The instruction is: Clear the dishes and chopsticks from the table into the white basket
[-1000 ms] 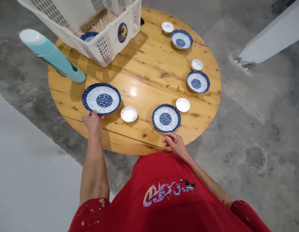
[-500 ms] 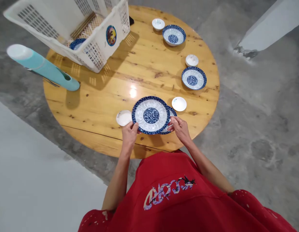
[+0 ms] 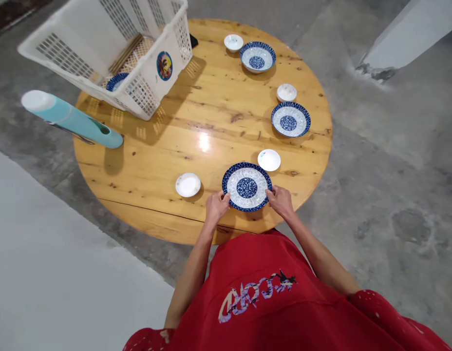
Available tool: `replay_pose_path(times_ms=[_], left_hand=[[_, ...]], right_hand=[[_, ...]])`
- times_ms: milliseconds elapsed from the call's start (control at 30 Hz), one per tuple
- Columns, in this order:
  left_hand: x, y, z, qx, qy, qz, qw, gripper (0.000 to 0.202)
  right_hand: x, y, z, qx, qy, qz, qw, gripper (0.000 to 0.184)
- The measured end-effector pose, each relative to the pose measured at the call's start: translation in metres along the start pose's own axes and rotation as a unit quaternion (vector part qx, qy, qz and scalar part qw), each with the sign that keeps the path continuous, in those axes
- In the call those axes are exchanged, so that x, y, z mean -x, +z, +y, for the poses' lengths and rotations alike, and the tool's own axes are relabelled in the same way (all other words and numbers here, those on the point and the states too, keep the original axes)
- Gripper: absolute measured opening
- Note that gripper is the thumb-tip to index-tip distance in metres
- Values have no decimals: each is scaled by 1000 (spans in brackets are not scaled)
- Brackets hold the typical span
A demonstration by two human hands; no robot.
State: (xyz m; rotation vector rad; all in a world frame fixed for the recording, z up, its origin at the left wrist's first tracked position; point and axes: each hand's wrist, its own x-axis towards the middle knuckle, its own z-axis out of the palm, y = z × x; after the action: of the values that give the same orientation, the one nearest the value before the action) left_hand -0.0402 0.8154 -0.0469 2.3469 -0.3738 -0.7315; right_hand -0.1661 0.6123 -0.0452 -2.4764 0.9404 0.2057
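left hand (image 3: 217,206) pinching, right hand (image 3: 280,200) pinching, left forearm (image 3: 192,273) and right forearm (image 3: 321,257) angled inward

The large plate (image 3: 247,187) has moved right, hiding a smaller blue-rimmed dish.

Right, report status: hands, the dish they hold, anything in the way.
Left hand and right hand gripping opposite sides of blue-rimmed dish. Whatever is beneath it, hidden. Small white bowl close by its far right edge.
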Motion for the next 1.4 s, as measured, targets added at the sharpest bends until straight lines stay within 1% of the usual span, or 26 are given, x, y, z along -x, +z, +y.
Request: replay_pose_path(times_ms=[133,233,433,600,667,733,767,833,900,967,1033,1167,1267,1333,1400], left_hand=[[-7,-6,3,-85,-5,3,996,34],[-11,-9,3,-138,4,9,990,37],[-18,-15,6,-202,3,15,979,40],[-15,-20,9,-237,-7,11,971,42],[-15,-20,7,-241,-7,25,970,42],[-16,-18,6,-222,4,45,974,41],[-18,-17,5,-202,12,48,978,40],[-23,-12,5,-159,29,36,986,35],[-27,-9,4,-132,41,19,990,30],[-26,-6,1,-124,44,18,991,30],[-18,-5,-6,-115,49,16,992,30],[13,0,-21,-88,71,-7,994,28],[39,6,-27,-55,95,-22,994,28],[53,11,-26,-42,104,-21,993,27],[65,14,-23,-34,111,-14,993,26]], right_hand=[[-7,0,-2,82,-1,-17,997,38],[-11,-1,-6,116,3,-33,993,40],[-15,-3,-12,112,10,-49,992,44],[-13,-4,-13,87,7,-35,996,41],[-12,-1,-12,47,22,-16,999,38],[-13,4,-12,-54,47,3,997,31],[-13,7,-12,-110,55,8,992,27],[-14,15,-12,-198,57,0,979,20],[-12,23,-12,-241,54,-14,969,18],[-5,31,-12,-280,59,-16,958,20],[11,38,-9,-310,69,-9,948,20],[62,50,0,-352,90,16,931,20],[98,53,8,-377,106,23,920,22],[114,52,13,-392,108,25,913,25],[123,49,19,-406,107,31,907,26]])
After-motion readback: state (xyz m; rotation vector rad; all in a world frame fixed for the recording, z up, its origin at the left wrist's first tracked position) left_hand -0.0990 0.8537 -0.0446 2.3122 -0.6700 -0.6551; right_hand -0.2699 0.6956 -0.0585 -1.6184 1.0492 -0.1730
